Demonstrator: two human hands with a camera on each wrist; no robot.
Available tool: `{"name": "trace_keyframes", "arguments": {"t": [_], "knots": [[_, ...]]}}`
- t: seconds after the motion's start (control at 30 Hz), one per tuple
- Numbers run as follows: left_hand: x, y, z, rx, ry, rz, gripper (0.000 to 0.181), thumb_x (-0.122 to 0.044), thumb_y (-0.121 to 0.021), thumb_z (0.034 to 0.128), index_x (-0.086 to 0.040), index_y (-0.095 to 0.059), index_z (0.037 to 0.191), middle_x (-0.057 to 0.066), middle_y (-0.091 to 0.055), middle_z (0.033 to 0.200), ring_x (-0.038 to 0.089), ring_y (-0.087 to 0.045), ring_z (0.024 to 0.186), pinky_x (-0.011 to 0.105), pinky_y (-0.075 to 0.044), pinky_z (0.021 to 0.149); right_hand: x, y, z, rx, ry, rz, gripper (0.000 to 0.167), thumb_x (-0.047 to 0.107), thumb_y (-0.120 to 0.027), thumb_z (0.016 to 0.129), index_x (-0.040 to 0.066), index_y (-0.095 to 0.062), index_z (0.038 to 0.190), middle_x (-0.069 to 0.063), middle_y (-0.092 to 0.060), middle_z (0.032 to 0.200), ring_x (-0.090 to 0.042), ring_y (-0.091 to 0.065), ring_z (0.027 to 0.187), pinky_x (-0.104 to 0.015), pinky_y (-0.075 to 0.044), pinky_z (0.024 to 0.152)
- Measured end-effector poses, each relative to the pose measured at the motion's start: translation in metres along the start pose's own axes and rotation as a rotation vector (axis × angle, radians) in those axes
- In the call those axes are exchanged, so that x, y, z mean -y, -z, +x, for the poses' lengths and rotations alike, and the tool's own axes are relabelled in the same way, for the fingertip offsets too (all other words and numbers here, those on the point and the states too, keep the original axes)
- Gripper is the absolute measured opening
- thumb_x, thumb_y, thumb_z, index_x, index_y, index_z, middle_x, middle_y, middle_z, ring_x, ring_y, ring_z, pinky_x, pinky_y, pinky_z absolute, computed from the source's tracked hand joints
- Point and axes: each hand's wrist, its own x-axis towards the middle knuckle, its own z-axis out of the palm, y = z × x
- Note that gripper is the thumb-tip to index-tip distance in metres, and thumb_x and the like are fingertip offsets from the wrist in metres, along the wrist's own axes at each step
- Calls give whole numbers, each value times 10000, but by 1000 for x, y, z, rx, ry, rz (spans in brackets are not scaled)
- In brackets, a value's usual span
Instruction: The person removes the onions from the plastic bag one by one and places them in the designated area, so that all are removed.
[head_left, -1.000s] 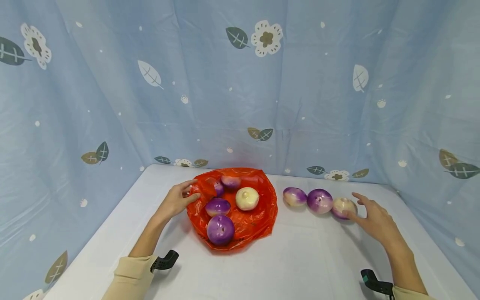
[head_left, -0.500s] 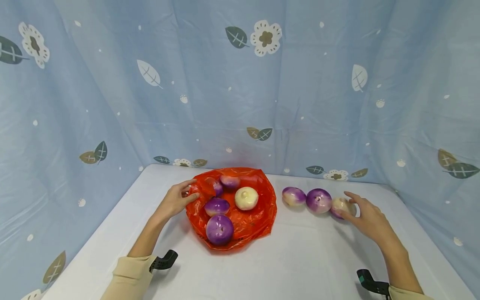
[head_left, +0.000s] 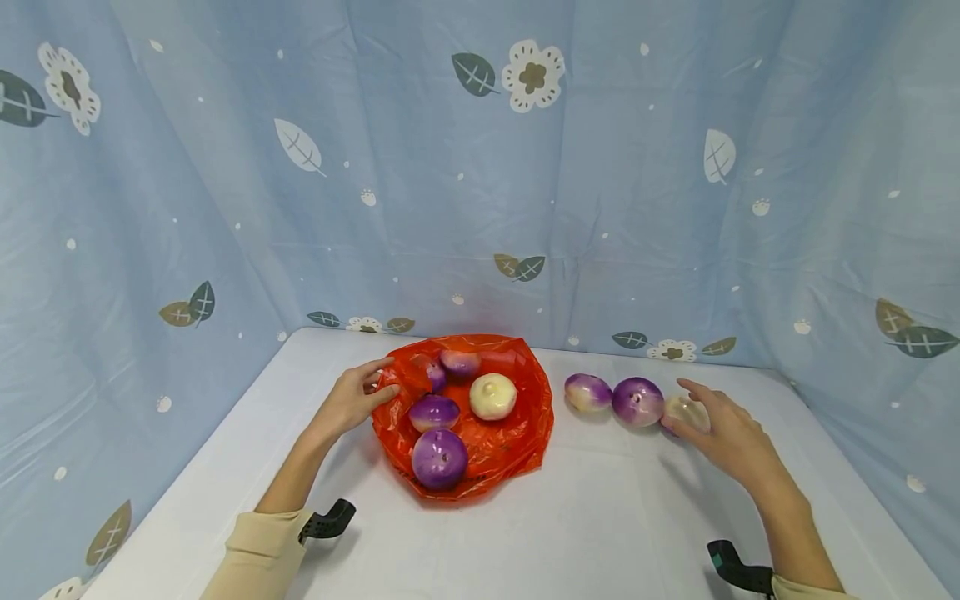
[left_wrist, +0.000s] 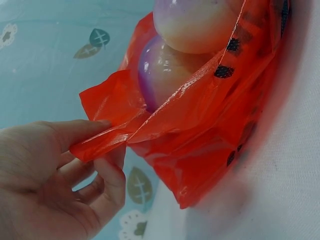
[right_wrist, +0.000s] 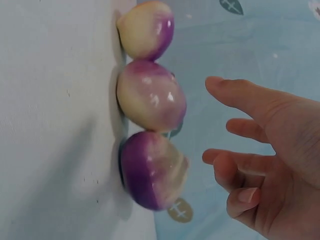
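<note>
My left hand [head_left: 351, 405] pinches the left rim of a red plastic bag [head_left: 517, 454]. In the left wrist view, thumb and fingers hold a fold of the film. Inside the spread bag lie several purple-and-cream turnips, among them a purple one [head_left: 439, 459] at the front and one cream side up [head_left: 493, 397]. My right hand [head_left: 738, 437] hovers over the rightmost turnip [head_left: 687, 415] of a row of three, fingers spread and partly covering it. The right wrist view shows a gap between the fingers and this turnip [right_wrist: 152, 170].
The row's middle turnip [head_left: 638, 402] and left turnip [head_left: 588, 392] touch each other, right of the bag. A white-covered table [head_left: 592, 517] lies underneath. A blue patterned curtain [head_left: 420, 208] hangs behind and along the sides.
My right hand has moved left and slightly farther over the rightmost turnip, covering more of it. The left hand and bag have stayed put.
</note>
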Motion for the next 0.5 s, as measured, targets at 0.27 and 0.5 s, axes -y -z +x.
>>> {"name": "trace_keyframes", "arguments": {"t": [0.27, 0.5], "knots": [[0, -1, 0, 5, -11, 0, 556, -196, -641, 951, -32, -454, 1449, 273, -586, 1332, 469, -567, 1224, 484, -546, 931, 15, -10, -1, -43, 90, -17, 678, 365, -724, 875, 93, -448, 1431, -295, -566, 1312, -566, -527, 1162, -754, -436, 828], [0, 0, 1, -1, -4, 20, 558, -203, -635, 955, -36, -450, 1454, 276, -571, 1350, 487, -539, 1247, 509, -523, 959, 27, -20, 0, -52, 141, 10, 653, 370, -746, 853, 91, -509, 1394, -270, -599, 1270, -494, -552, 1165, -708, -486, 810]]}}
